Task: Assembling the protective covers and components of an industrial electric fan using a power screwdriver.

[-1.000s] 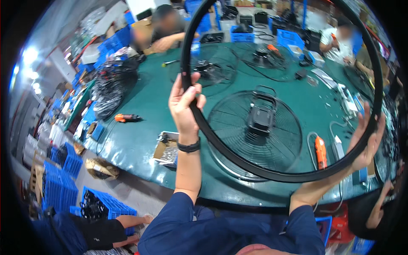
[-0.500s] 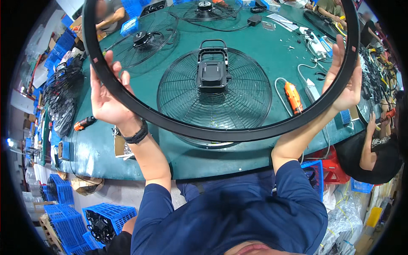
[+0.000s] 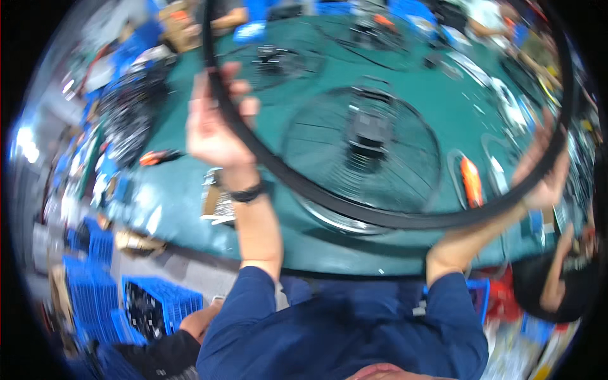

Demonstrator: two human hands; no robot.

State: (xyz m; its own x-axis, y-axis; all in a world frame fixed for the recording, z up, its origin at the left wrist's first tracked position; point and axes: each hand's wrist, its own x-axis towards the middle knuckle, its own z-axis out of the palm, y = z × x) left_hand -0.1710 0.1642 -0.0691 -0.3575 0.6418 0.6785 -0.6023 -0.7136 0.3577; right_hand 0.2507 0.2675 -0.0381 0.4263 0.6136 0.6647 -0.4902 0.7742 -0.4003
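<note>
A large black ring [image 3: 380, 219] is held up over the table between my two hands. My left hand [image 3: 218, 130] grips its left side, fingers curled round the rim, with a dark band on the wrist. At the right side of the ring my right hand [image 3: 544, 171] supports it, blurred by motion. Seen through the ring, a round black wire fan grille with a boxy black motor [image 3: 370, 126] lies on the green table [image 3: 253, 101]. An orange power tool [image 3: 471, 182] lies right of the grille.
Other fan grilles with motors [image 3: 272, 61] lie farther back. At left are an orange-and-black tool [image 3: 159, 157], an open carton of small parts [image 3: 214, 199] and black cables [image 3: 130, 114]. Blue crates [image 3: 101, 297] stand low at left. Co-workers are around the table.
The whole view has shifted, so the table and fan appear farther right and slightly lower. Both hands still hold the ring. More of a person shows at the lower left.
</note>
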